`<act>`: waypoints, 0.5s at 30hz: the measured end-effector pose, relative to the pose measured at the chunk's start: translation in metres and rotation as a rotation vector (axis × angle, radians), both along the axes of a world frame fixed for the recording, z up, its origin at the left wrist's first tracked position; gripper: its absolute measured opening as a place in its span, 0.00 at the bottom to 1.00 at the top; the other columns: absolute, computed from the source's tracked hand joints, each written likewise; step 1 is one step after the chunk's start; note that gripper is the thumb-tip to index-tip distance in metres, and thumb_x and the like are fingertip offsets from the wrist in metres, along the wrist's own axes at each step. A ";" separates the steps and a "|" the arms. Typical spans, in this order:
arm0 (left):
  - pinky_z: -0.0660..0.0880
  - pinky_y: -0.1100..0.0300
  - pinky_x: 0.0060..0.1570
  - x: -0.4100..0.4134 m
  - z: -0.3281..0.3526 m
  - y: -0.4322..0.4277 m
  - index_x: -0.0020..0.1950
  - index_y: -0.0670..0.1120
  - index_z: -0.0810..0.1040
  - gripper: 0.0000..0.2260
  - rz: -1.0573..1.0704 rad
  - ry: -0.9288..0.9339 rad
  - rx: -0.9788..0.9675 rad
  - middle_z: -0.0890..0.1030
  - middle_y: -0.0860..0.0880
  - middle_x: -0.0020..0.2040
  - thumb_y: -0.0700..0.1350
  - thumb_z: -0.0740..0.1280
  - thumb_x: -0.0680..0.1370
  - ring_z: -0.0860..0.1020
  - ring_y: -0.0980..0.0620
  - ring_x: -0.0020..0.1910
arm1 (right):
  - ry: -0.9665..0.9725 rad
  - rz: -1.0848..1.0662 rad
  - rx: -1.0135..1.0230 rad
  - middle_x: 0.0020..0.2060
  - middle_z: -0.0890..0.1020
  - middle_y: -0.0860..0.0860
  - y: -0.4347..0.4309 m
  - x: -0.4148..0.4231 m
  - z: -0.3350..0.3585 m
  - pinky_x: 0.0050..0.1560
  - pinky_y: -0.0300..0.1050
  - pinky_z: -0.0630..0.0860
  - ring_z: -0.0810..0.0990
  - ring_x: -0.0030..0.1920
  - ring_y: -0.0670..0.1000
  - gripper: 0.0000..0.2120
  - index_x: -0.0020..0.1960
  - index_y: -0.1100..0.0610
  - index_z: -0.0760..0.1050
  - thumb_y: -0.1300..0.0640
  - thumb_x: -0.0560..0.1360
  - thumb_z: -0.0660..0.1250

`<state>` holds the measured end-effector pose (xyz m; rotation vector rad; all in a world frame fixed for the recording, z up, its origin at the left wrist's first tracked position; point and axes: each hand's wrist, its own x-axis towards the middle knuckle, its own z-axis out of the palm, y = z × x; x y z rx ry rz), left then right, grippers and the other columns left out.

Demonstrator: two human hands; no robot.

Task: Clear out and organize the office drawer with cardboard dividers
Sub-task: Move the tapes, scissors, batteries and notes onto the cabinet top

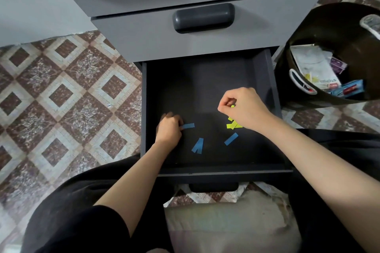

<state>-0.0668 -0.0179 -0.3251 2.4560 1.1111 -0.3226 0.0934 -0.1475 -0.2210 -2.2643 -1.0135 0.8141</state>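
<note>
The dark drawer (205, 80) stands pulled open below me, its floor bare except for small paper strips. My left hand (169, 127) pinches one end of a blue strip (188, 125) at the drawer's left. Two more blue strips (198, 146) lie crossed near the front, and another blue strip (231, 139) lies to their right. My right hand (240, 107) pinches a small yellow strip (232, 106) between thumb and fingers. A few yellow strips (233, 125) lie partly under that hand's wrist.
A black bin (308, 33) stands to the right of the drawer with papers and small boxes (320, 74) inside. A closed grey drawer with a dark handle (203, 17) sits above. Patterned floor tiles (67, 92) lie to the left. My dark-clothed legs flank the drawer's front.
</note>
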 end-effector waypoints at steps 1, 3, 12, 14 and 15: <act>0.69 0.53 0.58 0.001 0.000 0.000 0.55 0.40 0.78 0.08 -0.004 0.013 0.004 0.76 0.41 0.55 0.37 0.64 0.77 0.70 0.42 0.61 | -0.005 0.005 -0.004 0.35 0.79 0.47 0.000 0.000 -0.001 0.40 0.37 0.72 0.77 0.38 0.45 0.05 0.39 0.56 0.79 0.61 0.74 0.67; 0.68 0.54 0.56 0.003 0.002 -0.002 0.54 0.40 0.76 0.08 -0.027 0.040 0.014 0.76 0.41 0.55 0.37 0.64 0.77 0.71 0.42 0.59 | -0.015 0.017 -0.010 0.35 0.79 0.47 0.001 -0.001 -0.002 0.38 0.35 0.71 0.76 0.37 0.45 0.04 0.41 0.57 0.80 0.61 0.74 0.67; 0.76 0.59 0.47 0.016 0.018 -0.007 0.51 0.43 0.79 0.08 0.415 -0.101 -0.445 0.81 0.44 0.50 0.36 0.70 0.73 0.79 0.49 0.49 | 0.002 0.004 -0.055 0.36 0.79 0.49 0.002 -0.004 -0.002 0.40 0.39 0.74 0.78 0.39 0.47 0.05 0.40 0.58 0.79 0.61 0.74 0.68; 0.75 0.64 0.40 0.027 0.037 -0.011 0.50 0.43 0.78 0.09 0.578 -0.271 -0.710 0.81 0.45 0.46 0.35 0.71 0.72 0.78 0.52 0.42 | 0.089 -0.087 -0.069 0.35 0.80 0.51 0.002 -0.003 -0.002 0.41 0.44 0.79 0.79 0.36 0.49 0.05 0.41 0.61 0.81 0.61 0.74 0.68; 0.76 0.65 0.37 0.031 0.048 -0.013 0.52 0.42 0.78 0.10 0.604 -0.340 -0.809 0.80 0.46 0.44 0.34 0.71 0.72 0.78 0.53 0.40 | 0.153 -0.133 -0.079 0.36 0.81 0.52 0.002 -0.004 -0.002 0.40 0.45 0.80 0.79 0.34 0.50 0.06 0.43 0.62 0.81 0.60 0.74 0.69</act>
